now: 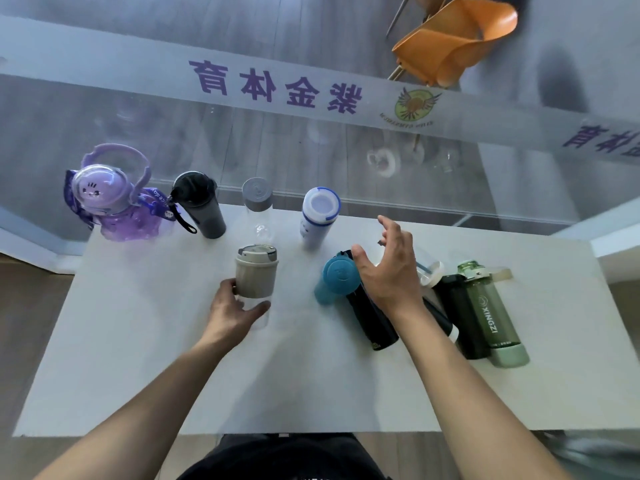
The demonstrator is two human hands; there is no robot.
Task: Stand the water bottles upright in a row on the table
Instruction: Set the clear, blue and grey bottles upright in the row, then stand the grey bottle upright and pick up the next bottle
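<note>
From the purple bottle (117, 202) to the white bottle (318, 216) four stand in a row on the far edge of the table (138, 341), the left hand (230, 311) grips the upright beige-sleeved bottle (256, 271) before them, and the right hand (388, 271), fingers spread and empty, hovers over the lying black bottle (372, 320) beside the lying green XINGZI bottle (491, 317)

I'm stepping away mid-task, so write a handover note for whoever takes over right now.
Left hand grips the beige-sleeved bottle, upright, in front of the row. Right hand is open and holds nothing, above the lying bottles, beside the blue-lidded bottle.
Done: purple bottle, black tumbler, grey-capped bottle and white bottle stand in a row at the table's far edge.
Left: add the beige and blue-lidded ones to the row. Stand up at least the black bottle, dark green bottle, XINGZI bottle and clear bottle.
</note>
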